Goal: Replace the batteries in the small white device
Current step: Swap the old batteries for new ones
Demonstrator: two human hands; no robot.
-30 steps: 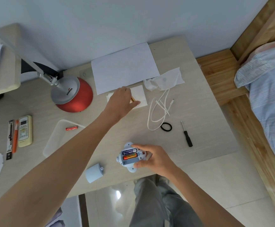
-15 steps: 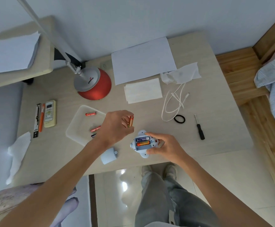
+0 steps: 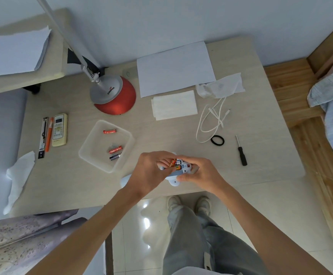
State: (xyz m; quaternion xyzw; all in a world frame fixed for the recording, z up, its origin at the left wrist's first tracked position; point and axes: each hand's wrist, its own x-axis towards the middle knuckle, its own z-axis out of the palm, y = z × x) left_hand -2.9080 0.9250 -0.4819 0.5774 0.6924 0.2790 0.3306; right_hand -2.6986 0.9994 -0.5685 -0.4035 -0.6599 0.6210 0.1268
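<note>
Pale wood-grain desk (image 3: 251, 147) against a grey wall, seen from above. Near the front edge, small white plastic device (image 3: 182, 168) cradled in the right hand (image 3: 200, 172), fingers curled around its right side, open battery bay facing up. Left hand (image 3: 148, 171) touching the device from the left, fingertips pinching an orange cylindrical battery (image 3: 173, 162) over the bay beside batteries already seated. Just left of the hands, shallow translucent plastic tray (image 3: 94, 143) holding two red batteries and one dark one. Farther right, well apart from the hands: small black-handled screwdriver (image 3: 241, 152), black hair tie (image 3: 217, 140), coiled white cable (image 3: 211, 120).
</note>
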